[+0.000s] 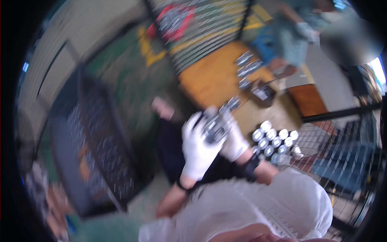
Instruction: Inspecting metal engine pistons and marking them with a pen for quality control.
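White gloves cover both my hands, which meet in front of my body. Between them is a shiny metal cylindrical piece [215,130] with a rounded, dark-marked face; blur hides its exact kind. My left hand [197,151] wraps its near left side, fingers curled round it. My right hand [234,141] closes on its right side, partly hidden behind the piece. Just beyond my hands, more shiny metal pieces [232,103] lie on the wooden table [205,78].
Upright shiny cylinders [276,141] stand grouped at the table's right. A small dark box [263,93] and metal pieces [246,68] sit farther back. On the left is a dark bin [117,149] of metal parts. Beyond a mesh fence [209,24], another person [292,44] is at work.
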`<state>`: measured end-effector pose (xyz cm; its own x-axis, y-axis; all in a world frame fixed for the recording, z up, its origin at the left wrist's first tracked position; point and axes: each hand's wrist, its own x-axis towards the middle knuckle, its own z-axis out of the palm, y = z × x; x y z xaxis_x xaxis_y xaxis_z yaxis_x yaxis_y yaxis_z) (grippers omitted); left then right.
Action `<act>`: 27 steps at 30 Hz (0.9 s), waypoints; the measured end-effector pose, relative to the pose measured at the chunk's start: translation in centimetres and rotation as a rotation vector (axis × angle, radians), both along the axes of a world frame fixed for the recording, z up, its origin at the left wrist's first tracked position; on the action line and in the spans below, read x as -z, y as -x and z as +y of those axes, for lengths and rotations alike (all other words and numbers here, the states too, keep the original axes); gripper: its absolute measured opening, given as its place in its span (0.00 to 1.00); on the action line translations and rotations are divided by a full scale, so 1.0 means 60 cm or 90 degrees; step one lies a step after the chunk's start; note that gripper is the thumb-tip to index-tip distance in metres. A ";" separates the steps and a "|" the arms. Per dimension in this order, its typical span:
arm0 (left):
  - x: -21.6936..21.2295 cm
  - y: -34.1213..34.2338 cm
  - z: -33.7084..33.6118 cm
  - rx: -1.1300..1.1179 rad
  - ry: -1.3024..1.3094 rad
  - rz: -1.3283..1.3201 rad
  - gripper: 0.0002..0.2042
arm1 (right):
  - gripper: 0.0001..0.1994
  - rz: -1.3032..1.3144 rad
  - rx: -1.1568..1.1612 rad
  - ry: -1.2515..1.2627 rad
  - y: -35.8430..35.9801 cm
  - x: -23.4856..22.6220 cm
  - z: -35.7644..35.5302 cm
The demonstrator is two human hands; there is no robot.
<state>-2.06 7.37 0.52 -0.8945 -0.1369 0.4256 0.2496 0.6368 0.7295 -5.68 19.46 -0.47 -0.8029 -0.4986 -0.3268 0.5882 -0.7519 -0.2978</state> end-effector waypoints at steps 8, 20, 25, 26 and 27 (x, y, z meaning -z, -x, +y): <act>0.084 -0.040 -0.017 0.029 -0.046 0.022 0.32 | 0.27 0.024 -0.032 -0.054 -0.039 0.043 -0.007; 0.072 -0.070 -0.042 0.060 -0.114 0.004 0.30 | 0.25 0.026 -0.059 -0.062 -0.071 0.052 -0.020; 0.069 -0.086 -0.053 0.051 -0.101 0.022 0.30 | 0.23 0.013 -0.079 -0.075 -0.080 0.043 -0.031; 0.067 -0.090 -0.053 0.048 -0.102 0.024 0.30 | 0.23 0.003 -0.081 -0.075 -0.085 0.037 -0.032; 0.063 -0.094 -0.053 0.050 -0.117 0.005 0.31 | 0.22 -0.005 -0.083 -0.081 -0.089 0.030 -0.032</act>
<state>3.57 4.16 -3.27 -0.9024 -0.1431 0.4063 0.2987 0.4717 0.8296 -0.36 17.55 -2.28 -0.7310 -0.5530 -0.3998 0.6812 -0.6256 -0.3803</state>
